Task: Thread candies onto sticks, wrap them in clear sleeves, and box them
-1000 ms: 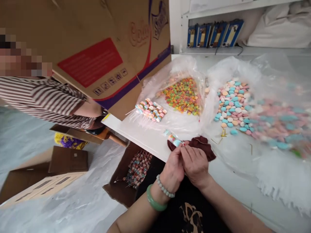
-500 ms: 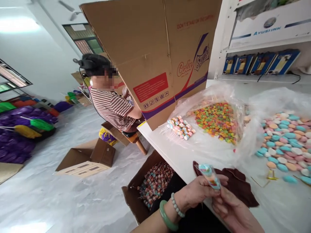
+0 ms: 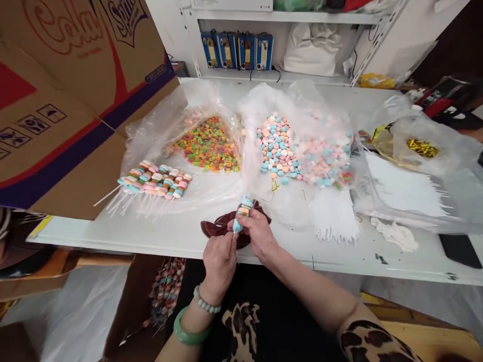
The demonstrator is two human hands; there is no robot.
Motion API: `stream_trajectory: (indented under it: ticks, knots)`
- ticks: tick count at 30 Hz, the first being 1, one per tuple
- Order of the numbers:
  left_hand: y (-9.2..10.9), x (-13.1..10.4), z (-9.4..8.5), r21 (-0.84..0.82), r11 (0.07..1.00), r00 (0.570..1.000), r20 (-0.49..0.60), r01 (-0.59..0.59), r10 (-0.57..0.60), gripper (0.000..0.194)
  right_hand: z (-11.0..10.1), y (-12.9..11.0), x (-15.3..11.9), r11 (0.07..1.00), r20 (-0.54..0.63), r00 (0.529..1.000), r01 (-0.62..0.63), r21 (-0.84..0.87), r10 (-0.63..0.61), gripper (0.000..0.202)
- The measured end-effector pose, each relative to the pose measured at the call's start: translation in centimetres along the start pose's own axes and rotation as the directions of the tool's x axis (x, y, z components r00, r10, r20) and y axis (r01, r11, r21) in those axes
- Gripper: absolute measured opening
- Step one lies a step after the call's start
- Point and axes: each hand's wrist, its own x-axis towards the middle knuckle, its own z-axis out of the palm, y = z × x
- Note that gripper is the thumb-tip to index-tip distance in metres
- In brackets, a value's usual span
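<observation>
A wrapped candy skewer [image 3: 245,205], blue and orange in clear film, is held upright over a dark brown cloth [image 3: 217,226] near the table's front edge. My right hand [image 3: 260,234] grips its middle, thumb across the front. At its lower end my left hand [image 3: 221,256] is closed, pinching the stick or the gathered film; which of these is too small to tell. Beyond my hands, unwrapped candy skewers [image 3: 158,180] lie at the left, with colourful ring candies [image 3: 211,146] and pastel candies [image 3: 279,146] in clear plastic bags.
White sticks [image 3: 335,213] lie at the right, beside a bag holding more sticks [image 3: 403,186] and a black phone-like object [image 3: 459,250]. A large carton [image 3: 75,100] stands at the left. Below the edge is a box of finished skewers [image 3: 166,291]. A shelf [image 3: 294,78] stands behind.
The view has swung right and down onto the table, and the person in stripes is mostly out of view. My left hand has shifted to the lower end of the skewer; my right hand now grips its middle.
</observation>
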Motion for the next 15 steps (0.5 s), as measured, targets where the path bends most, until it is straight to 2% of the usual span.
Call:
stream_trajectory:
  ticks: [2, 3, 5, 6, 7, 8, 9, 10, 12, 14, 15]
  knots:
    - [-0.1, 0.2, -0.4, 0.096, 0.991, 0.994, -0.035, -0.095, 0.099, 0.009, -1.1, -1.3, 0.4, 0.984, 0.109, 0.992, 0.073, -0.165, -0.055, 0.024]
    - [-0.1, 0.4, -0.8, 0.118, 0.989, 0.995, -0.044, -0.087, 0.092, 0.010, -1.9, -2.2, 0.8, 0.953, 0.136, 0.986, 0.128, -0.276, -0.093, 0.024]
    - [0.0, 0.9, -1.5, 0.049, 0.998, 0.998, -0.064, 0.033, -0.030, 0.018, -4.5, -4.4, 1.8, 0.811, 0.070, 0.971, 0.229, -0.538, -0.228, 0.021]
    - [0.0, 1.1, -1.8, -0.040, 0.992, 0.990, -0.067, 0.124, -0.126, 0.022, -6.2, -5.6, 2.3, 0.667, -0.002, 0.932, 0.258, -0.699, -0.363, 0.018]
    - [0.0, 1.4, -2.1, -0.147, 0.966, 0.973, -0.059, 0.214, -0.224, 0.026, -7.9, -6.8, 2.7, 0.487, -0.051, 0.873, 0.222, -0.845, -0.486, 0.016]
    - [0.0, 1.7, -2.2, -0.253, 0.923, 0.950, -0.045, 0.288, -0.309, 0.027, -9.7, -7.9, 3.1, 0.323, -0.087, 0.813, 0.129, -0.938, -0.576, 0.017]
    - [0.0, 1.9, -2.2, -0.343, 0.875, 0.927, -0.028, 0.342, -0.374, 0.027, -11.4, -8.8, 3.3, 0.198, -0.121, 0.771, 0.006, -0.980, -0.625, 0.020]
    - [0.0, 2.0, -2.2, -0.406, 0.831, 0.907, -0.013, 0.379, -0.420, 0.026, -12.9, -9.5, 3.5, 0.107, -0.158, 0.754, -0.117, -0.987, -0.637, 0.021]
    - [0.1, 2.2, -1.8, -0.465, 0.776, 0.882, 0.022, 0.426, -0.471, 0.023, -15.0, -10.1, 3.7, 0.020, -0.247, 0.770, -0.292, -0.956, -0.589, 0.023]
    - [0.2, 2.1, -1.3, -0.484, 0.745, 0.866, 0.057, 0.459, -0.497, 0.022, -15.9, -9.7, 3.8, -0.004, -0.300, 0.808, -0.350, -0.937, -0.507, 0.025]
    - [0.3, 2.0, -1.0, -0.476, 0.742, 0.862, 0.073, 0.471, -0.501, 0.021, -16.1, -9.3, 3.9, 0.016, -0.317, 0.840, -0.346, -0.938, -0.440, 0.025]
